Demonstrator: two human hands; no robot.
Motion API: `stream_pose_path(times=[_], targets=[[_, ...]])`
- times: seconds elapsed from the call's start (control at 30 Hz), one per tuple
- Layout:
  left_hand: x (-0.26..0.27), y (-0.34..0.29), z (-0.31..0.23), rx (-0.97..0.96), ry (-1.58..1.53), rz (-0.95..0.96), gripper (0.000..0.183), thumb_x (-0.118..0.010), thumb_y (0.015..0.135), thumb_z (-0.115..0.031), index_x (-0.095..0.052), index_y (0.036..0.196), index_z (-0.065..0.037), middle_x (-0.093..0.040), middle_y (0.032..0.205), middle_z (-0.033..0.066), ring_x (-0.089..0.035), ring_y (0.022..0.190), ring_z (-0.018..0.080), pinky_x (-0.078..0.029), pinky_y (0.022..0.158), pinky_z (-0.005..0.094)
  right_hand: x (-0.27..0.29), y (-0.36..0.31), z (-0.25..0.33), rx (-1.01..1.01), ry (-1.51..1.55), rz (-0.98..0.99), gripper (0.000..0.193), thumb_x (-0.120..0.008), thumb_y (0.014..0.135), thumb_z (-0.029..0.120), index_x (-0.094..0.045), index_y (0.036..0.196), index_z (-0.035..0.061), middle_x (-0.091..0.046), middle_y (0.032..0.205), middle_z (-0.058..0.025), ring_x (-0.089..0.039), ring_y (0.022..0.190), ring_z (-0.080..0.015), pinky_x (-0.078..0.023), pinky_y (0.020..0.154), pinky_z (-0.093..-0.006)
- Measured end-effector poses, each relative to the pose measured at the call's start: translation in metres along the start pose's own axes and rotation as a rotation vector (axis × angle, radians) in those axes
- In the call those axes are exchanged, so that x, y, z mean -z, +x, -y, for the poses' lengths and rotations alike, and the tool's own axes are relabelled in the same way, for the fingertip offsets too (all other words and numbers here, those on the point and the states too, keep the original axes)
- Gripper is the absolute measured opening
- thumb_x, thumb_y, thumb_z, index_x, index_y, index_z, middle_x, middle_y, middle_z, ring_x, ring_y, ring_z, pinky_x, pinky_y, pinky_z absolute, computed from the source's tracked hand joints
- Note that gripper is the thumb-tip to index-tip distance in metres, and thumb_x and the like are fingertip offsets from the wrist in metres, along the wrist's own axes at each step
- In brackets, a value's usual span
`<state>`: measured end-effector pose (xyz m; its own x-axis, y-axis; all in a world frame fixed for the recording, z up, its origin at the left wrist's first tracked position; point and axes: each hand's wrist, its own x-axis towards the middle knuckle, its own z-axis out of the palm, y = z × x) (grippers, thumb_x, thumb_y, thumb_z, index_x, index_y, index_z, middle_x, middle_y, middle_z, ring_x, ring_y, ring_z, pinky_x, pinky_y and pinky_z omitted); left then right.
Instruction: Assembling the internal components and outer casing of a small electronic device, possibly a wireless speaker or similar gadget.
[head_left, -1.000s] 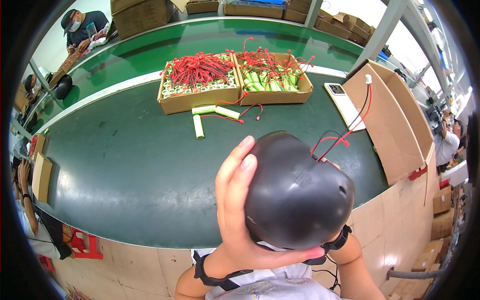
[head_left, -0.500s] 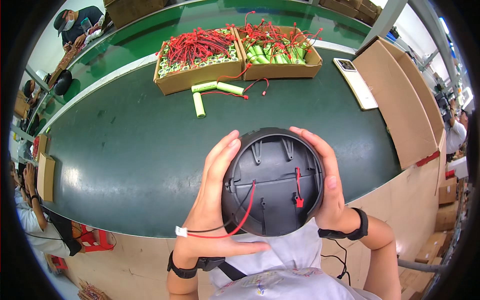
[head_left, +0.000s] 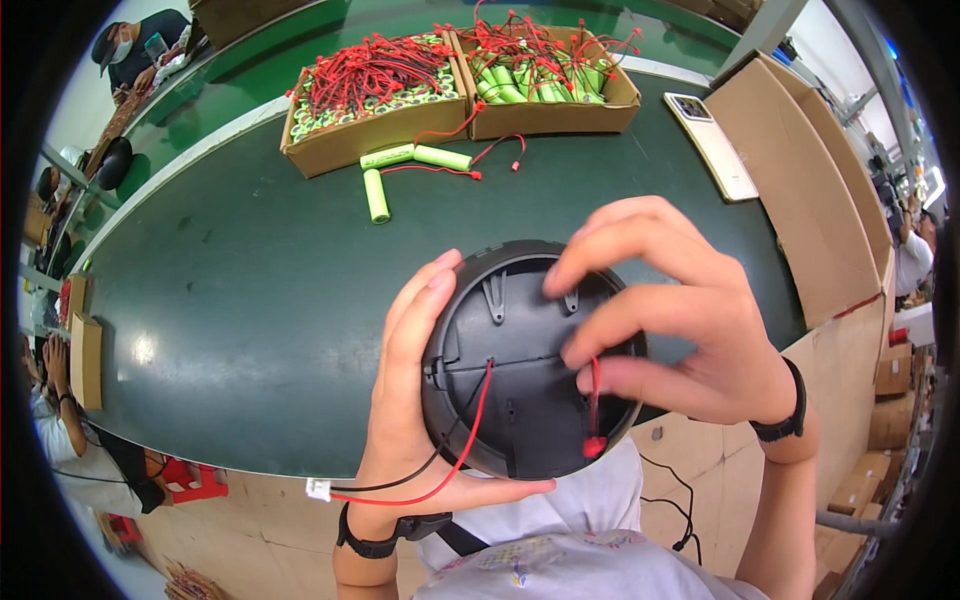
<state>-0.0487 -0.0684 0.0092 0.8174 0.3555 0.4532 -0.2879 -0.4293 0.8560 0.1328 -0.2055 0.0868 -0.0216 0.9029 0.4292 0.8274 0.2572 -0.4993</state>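
A round black plastic housing (head_left: 535,420) is held above the near side of the bench, its hollow inside facing up. My left hand (head_left: 405,380) is closed around its left side, with the thumb along the near rim. From a hole in the inner wall, a red and black wire pair runs over my left hand to a white connector (head_left: 318,489). My right hand (head_left: 670,300) reaches over the housing's right part. Its thumb and index finger are closed on a short red wire lead (head_left: 597,385), from which a blurred red connector (head_left: 595,446) hangs. The other right fingers are curled above the opening.
On the dark green bench (head_left: 250,300) lie a few green battery cells (head_left: 376,196) with red leads. Behind them stand two cartons (head_left: 370,140) of wired cells. A phone (head_left: 712,146) rests beside a tall open carton (head_left: 800,190) at the right. Other people work at the left.
My right hand has left the housing's right side and moved over its opening to the short red lead. The lead's connector now hangs lower. The housing has shifted slightly left in view.
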Motion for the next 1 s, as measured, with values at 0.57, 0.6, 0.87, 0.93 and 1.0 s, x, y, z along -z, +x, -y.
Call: stream_pose_path(times=[0.57, 0.6, 0.87, 0.93, 1.0], targets=[[-0.016, -0.005, 0.004, 0.063, -0.125, -0.136, 0.130, -0.093, 0.034, -0.034, -0.024, 0.140, -0.001, -0.030, 0.141, 0.0250, -0.043, 0.125, 0.0347, -0.037, 0.105, 0.0437, -0.016, -0.006, -0.016, -0.149, 0.199, -0.272, 0.006, -0.067, 0.072, -0.002, -0.064, 0.074, 0.0019, -0.062, 0.101, -0.0160, -0.062, 0.089, -0.0207, -0.050, 0.075, -0.0305], [-0.016, -0.005, 0.003, 0.061, -0.121, -0.139, 0.130, -0.093, 0.035, -0.034, -0.024, 0.140, -0.001, -0.030, 0.141, 0.0251, -0.044, 0.124, 0.0347, -0.038, 0.104, 0.0437, -0.018, -0.007, -0.015, -0.160, 0.207, -0.283, 0.006, -0.067, 0.072, -0.002, -0.063, 0.072, 0.0022, -0.061, 0.105, -0.0169, -0.062, 0.092, -0.0215, -0.050, 0.079, -0.0315], [-0.006, 0.002, 0.004, -0.040, 0.044, -0.046, 0.128, -0.091, 0.036, -0.033, -0.024, 0.139, 0.001, -0.031, 0.140, 0.0240, -0.044, 0.124, 0.0341, -0.038, 0.104, 0.0431, -0.047, -0.014, -0.019, -0.364, 0.797, -0.320, 0.054, -0.051, 0.092, 0.038, -0.046, 0.122, -0.0060, -0.049, 0.127, -0.0222, -0.050, 0.118, -0.0250, -0.040, 0.100, -0.0375], [-0.008, 0.001, 0.004, -0.036, 0.020, -0.045, 0.128, -0.091, 0.035, -0.033, -0.024, 0.139, 0.001, -0.031, 0.140, 0.0238, -0.044, 0.124, 0.0340, -0.038, 0.104, 0.0432, -0.051, -0.016, -0.019, -0.378, 0.867, -0.292, 0.073, -0.037, 0.092, 0.056, -0.046, 0.123, -0.0092, -0.048, 0.129, -0.0240, -0.051, 0.118, -0.0267, -0.040, 0.100, -0.0367], [-0.010, 0.000, 0.004, -0.032, -0.002, -0.046, 0.128, -0.091, 0.035, -0.033, -0.024, 0.139, 0.001, -0.032, 0.140, 0.0237, -0.044, 0.124, 0.0339, -0.039, 0.104, 0.0433, -0.046, -0.015, -0.021, -0.393, 0.800, -0.251, 0.084, -0.027, 0.090, 0.064, -0.046, 0.123, -0.0115, -0.050, 0.128, -0.0253, -0.053, 0.116, -0.0276, -0.042, 0.099, -0.0369]])
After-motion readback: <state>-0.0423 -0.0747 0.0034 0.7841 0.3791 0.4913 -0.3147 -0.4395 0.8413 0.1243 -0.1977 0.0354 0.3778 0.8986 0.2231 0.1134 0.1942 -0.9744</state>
